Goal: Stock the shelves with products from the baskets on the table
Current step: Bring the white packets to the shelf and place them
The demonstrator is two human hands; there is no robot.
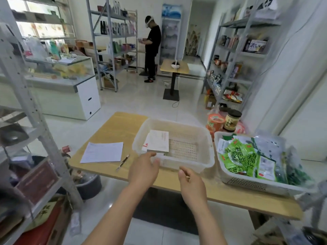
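Finding on progress: the task is partly done, by my judgement. The middle basket (208,156) sits near the counter's front edge and is almost emptied; only a few flat white packets (157,141) lie at its left end. The second basket (247,183), at the counter's right end, is heaped with green packets (238,156), so most of the stocking is left.

Hands: the left hand (143,171) is at the near rim of the middle basket, at its left corner, fingers curved. I cannot tell whether they have closed on the rim. The right hand (192,183) is just short of the same rim, loosely curled and holding nothing.

Counter (115,131): pale wood. A sheet of paper (102,152) lies toward the left edge with a pen (123,162) just beside it. A dark-lidded jar (231,121) and an orange cup (215,122) stand at the far right corner, behind the second basket.

Room: grey metal shelves line the right wall (235,55), stand at the back (115,41) and close on my left (31,110); all carry goods, with gaps visible. A glass display case (70,82) stands at the left, a small table (174,67) mid-floor. Another person (152,48) stands at the back shelves, holding something too small to identify.
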